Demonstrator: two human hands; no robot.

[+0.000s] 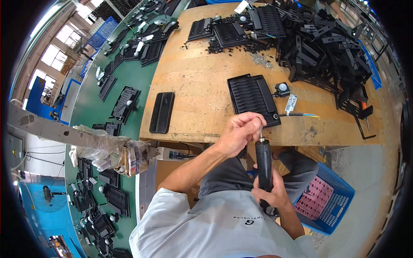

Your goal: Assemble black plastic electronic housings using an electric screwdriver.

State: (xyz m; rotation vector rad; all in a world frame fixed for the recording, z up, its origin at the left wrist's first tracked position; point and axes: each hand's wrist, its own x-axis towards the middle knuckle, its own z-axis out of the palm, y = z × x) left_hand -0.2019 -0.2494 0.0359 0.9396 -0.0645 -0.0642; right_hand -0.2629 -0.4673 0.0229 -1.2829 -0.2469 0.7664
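My right hand point(276, 193) is wrapped round the black body of an electric screwdriver point(263, 161), held upright in front of me with its bit pointing at the bench. At the bit's tip, the fingers of my left hand point(239, 132) are pinched together; whatever is between them is too small to make out. Just beyond lies a black finned floodlight housing point(249, 96), flat near the bench's front edge. Joined to its right side is a small sensor point(282, 89) with a white dome. A short cable point(297, 114) with bare coloured wires and a white tag point(291, 103) extends rightward.
A black phone-like slab point(162, 112) lies left on the wooden bench point(193, 77). Black brackets point(318, 51) are heaped at right; more housings point(230, 34) and scattered small parts lie at the back. A green conveyor point(101, 124) carries lights at left. A blue crate point(340, 202) stands lower right.
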